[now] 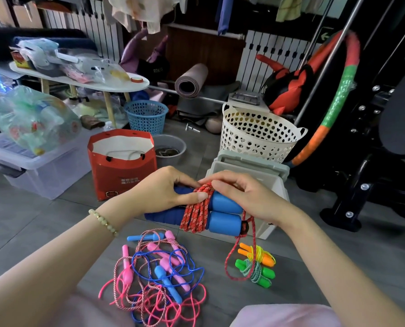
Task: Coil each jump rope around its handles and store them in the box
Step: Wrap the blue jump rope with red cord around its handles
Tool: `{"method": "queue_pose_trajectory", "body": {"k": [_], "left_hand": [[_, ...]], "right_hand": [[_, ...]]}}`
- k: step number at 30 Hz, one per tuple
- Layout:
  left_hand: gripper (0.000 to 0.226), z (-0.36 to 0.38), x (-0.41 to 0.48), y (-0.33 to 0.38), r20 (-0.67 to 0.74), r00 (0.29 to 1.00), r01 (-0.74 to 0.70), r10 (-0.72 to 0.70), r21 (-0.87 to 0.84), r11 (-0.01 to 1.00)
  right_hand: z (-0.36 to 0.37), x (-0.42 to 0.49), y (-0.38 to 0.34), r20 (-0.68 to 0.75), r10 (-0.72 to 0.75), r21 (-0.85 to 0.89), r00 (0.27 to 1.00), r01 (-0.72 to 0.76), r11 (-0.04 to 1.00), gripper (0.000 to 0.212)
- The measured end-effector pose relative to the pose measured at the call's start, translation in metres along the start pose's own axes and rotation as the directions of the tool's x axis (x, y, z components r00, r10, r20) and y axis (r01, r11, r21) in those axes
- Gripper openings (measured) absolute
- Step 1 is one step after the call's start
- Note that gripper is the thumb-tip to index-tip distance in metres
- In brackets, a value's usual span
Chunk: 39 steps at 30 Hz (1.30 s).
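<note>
While the red rope point(196, 213) is nearly all wound up, both hands hold it in the air just in front of the grey box point(251, 166). The left hand point(163, 192) curls round the left end of the two blue handles point(225, 213), with its thumb pressed on the coil. The right hand point(248, 197) bends over the top of the coil and seems to pinch a strand of rope there.

The handles lie side by side, and their long way runs left to right across the front of the box. The red turns sit round their middle. A loose end point(232, 263) hangs from the right tip of the handles down to the floor in front of the box, so I think it needs winding or tucking first.

The box sits right behind the bundle and nearer the right hand. I cannot tell if its top is open.

On the floor in front of the box lie an orange rope point(258, 254) and a green rope point(255, 271), both wound up. To the left of them is a messy pile of pink and blue ropes point(159, 274), not coiled yet.
</note>
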State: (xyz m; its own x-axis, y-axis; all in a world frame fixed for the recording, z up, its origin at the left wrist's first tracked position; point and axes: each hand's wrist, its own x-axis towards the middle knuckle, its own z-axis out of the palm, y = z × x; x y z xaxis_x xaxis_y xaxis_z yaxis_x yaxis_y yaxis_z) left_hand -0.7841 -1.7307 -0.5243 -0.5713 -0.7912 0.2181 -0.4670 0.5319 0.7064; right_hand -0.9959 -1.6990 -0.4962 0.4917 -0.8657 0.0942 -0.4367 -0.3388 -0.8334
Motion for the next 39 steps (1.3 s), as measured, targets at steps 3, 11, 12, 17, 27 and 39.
{"method": "queue_pose_trajectory", "body": {"k": [3, 11, 12, 17, 27, 39], "left_hand": [[0.048, 0.000, 0.001, 0.000, 0.032, 0.999, 0.018, -0.024, 0.180, 0.983], [0.059, 0.006, -0.001, 0.003, 0.067, 0.997, -0.044, 0.024, 0.313, 0.949], [0.059, 0.007, -0.001, 0.003, 0.066, 0.997, -0.051, 0.031, 0.331, 0.942], [0.057, 0.006, 0.000, 0.012, 0.068, 0.993, -0.111, 0.099, 0.203, 0.973], [0.021, -0.009, 0.003, 0.010, -0.137, 0.986, -0.133, 0.094, -0.307, 0.942], [0.027, 0.010, 0.015, -0.005, -0.229, 0.970, -0.031, -0.079, -0.443, 0.896]], "right_hand": [[0.000, 0.002, 0.005, -0.060, 0.046, -0.015, 0.997, -0.047, 0.999, 0.014], [-0.007, 0.001, 0.010, 0.182, 0.118, 0.307, 0.976, -0.170, 0.936, 0.030], [-0.006, 0.001, 0.010, 0.191, 0.127, 0.337, 0.973, -0.186, 0.923, 0.029], [0.006, 0.004, 0.013, 0.205, 0.144, 0.603, 0.968, -0.241, 0.760, 0.025], [-0.009, 0.005, 0.003, 0.270, 0.065, 0.831, 0.961, -0.267, 0.488, 0.105], [0.011, 0.015, 0.020, 0.107, 0.130, 0.874, 0.986, -0.155, 0.460, 0.073]]}}
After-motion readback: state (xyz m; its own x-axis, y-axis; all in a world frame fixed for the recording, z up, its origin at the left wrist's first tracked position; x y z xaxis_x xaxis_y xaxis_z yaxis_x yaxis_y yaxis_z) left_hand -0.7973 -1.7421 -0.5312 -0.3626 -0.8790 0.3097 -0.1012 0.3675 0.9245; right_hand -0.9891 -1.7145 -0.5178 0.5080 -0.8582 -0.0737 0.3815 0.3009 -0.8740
